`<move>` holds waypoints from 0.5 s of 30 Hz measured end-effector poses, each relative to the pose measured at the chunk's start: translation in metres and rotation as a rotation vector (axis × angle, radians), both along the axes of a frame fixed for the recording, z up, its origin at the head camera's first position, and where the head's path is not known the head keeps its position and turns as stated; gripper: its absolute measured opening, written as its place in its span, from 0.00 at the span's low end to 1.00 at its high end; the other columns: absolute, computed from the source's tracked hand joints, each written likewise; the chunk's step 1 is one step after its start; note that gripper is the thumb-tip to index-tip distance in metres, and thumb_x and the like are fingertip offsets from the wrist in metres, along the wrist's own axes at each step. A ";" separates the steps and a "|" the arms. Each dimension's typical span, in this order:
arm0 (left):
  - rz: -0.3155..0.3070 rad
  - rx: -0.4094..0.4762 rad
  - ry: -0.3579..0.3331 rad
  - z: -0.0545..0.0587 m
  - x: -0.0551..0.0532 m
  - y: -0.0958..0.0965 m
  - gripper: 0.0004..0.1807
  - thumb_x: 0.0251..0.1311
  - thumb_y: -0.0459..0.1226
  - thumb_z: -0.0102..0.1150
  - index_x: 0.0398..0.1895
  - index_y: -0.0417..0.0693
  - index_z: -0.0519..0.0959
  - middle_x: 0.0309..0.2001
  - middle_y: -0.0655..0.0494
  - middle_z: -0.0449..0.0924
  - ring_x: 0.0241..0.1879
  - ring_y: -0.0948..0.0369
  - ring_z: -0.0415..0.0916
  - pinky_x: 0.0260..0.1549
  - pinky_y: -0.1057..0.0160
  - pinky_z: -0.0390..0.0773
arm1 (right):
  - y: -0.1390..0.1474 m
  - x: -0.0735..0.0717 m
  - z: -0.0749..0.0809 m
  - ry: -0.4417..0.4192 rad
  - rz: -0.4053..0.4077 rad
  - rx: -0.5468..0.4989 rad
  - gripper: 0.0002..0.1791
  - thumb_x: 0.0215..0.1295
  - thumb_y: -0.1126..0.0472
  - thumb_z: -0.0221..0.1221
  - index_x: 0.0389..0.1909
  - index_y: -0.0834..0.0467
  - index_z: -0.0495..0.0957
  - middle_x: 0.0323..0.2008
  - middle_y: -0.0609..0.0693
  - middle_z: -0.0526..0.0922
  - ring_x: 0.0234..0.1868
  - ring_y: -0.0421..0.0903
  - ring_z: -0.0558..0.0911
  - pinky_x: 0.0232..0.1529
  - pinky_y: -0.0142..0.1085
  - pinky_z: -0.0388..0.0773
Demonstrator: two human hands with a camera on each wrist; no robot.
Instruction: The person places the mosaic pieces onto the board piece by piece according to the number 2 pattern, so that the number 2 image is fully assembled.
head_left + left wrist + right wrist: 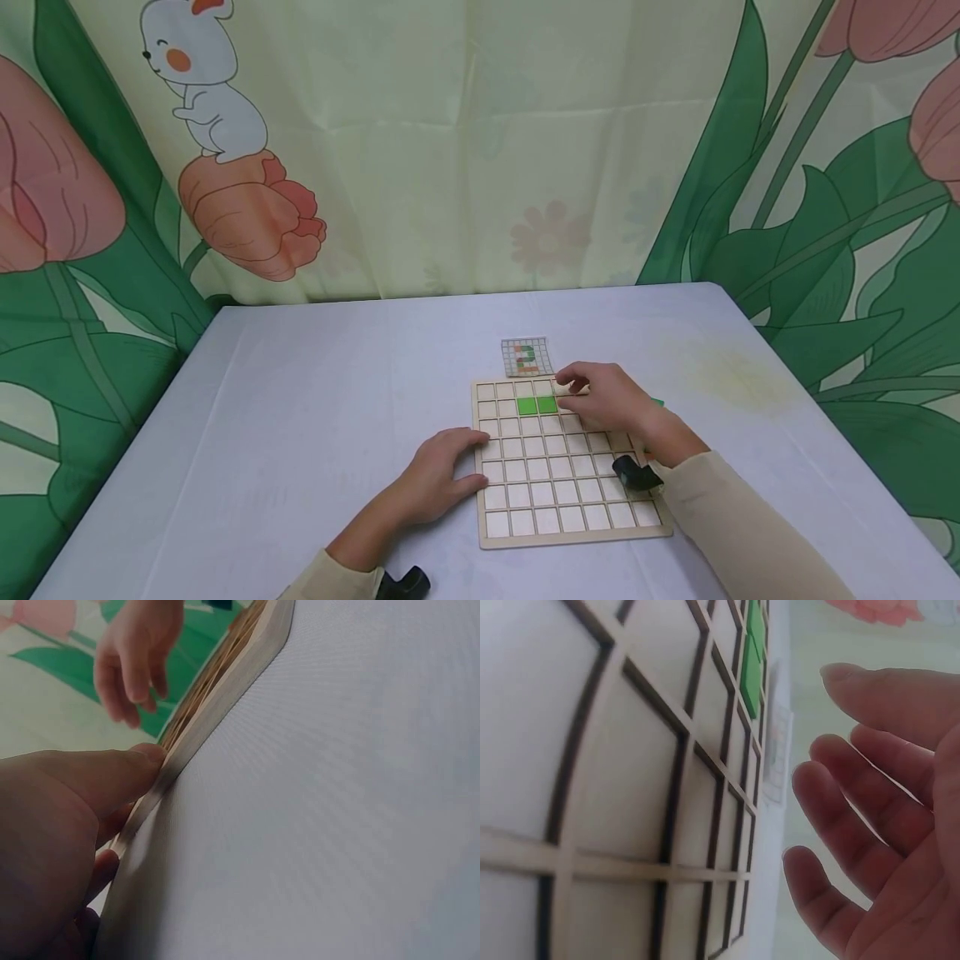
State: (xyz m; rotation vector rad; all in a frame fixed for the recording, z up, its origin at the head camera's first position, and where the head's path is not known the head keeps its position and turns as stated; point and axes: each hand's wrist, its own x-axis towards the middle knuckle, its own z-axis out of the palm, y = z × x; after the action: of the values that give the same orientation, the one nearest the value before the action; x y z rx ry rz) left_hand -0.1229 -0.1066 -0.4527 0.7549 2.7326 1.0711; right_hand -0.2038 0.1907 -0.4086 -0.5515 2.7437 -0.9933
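The left hand (431, 475) is bracing the gridded board (537, 469) along its left edge with outstretched fingers (467, 437); keeping that pressure light and steady should stop it shifting. The right hand (611, 402) is hovering, fingers loosely parted and holding nothing, just right of two green tiles (527, 406), which are lying in adjoining cells near the far edge.

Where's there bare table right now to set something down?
The table looks bare between the left hand and the table's left edge, and from the right sleeve to the right edge, except a yellowish stain. Crowded: the grid board's right side, where something green peeks past the right hand, and its far edge, near the patterned card.
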 end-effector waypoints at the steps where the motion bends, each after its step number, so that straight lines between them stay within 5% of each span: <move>1: 0.001 0.001 0.002 0.000 0.000 0.000 0.27 0.62 0.40 0.68 0.63 0.44 0.74 0.62 0.50 0.74 0.65 0.49 0.67 0.64 0.42 0.65 | 0.002 0.000 0.001 0.002 -0.001 0.000 0.20 0.67 0.57 0.65 0.57 0.60 0.79 0.51 0.52 0.82 0.49 0.51 0.80 0.47 0.48 0.80; 15: 0.000 -0.013 0.012 -0.002 0.000 0.000 0.27 0.63 0.39 0.67 0.64 0.44 0.73 0.62 0.49 0.74 0.65 0.49 0.67 0.64 0.43 0.65 | 0.034 0.009 0.003 -0.016 -0.098 0.007 0.21 0.66 0.56 0.64 0.57 0.60 0.79 0.50 0.54 0.82 0.50 0.54 0.79 0.44 0.45 0.80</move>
State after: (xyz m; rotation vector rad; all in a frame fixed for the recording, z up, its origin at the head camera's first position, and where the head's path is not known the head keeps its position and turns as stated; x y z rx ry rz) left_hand -0.1230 -0.1064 -0.4552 0.7620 2.7464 1.0518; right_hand -0.1953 0.2250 -0.4053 -0.4096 2.7827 -1.0047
